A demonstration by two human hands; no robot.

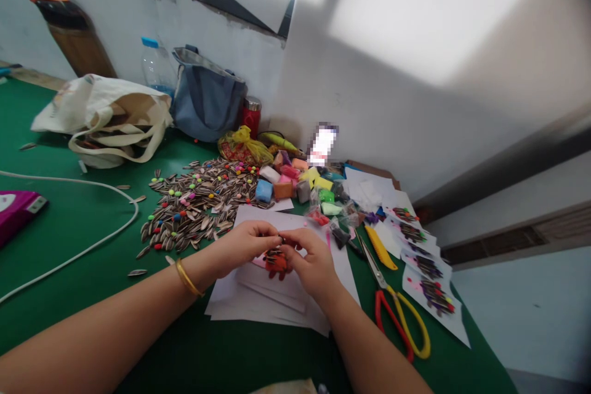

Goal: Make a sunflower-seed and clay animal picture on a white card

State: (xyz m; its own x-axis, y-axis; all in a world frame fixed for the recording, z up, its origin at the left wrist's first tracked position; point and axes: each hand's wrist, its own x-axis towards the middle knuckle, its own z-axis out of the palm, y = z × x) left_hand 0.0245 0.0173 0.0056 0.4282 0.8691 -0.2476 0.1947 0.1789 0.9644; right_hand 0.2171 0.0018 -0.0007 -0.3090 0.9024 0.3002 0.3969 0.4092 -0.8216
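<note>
Over a stack of white paper [272, 298], my left hand [252, 243] and my right hand [311, 258] meet with their fingertips pinched together. Between them is a small orange-red clay piece [276, 263] with dark striped sunflower seeds set in it. Both hands are closed on this piece, and the fingers cover part of it. A gold bangle [187, 278] circles my left wrist. Just beyond my left hand spreads a large pile of sunflower seeds [198, 203] mixed with bright coloured bits.
Coloured clay blocks [284, 189] lie behind the hands. Scissors [388, 295] and a yellow box cutter [381, 247] rest at the right, beside paper sheets with seed-and-clay pieces [436, 297]. A white cable [106, 237] crosses the left. Bags, including a blue one [210, 98], line the wall near a lit phone [323, 143].
</note>
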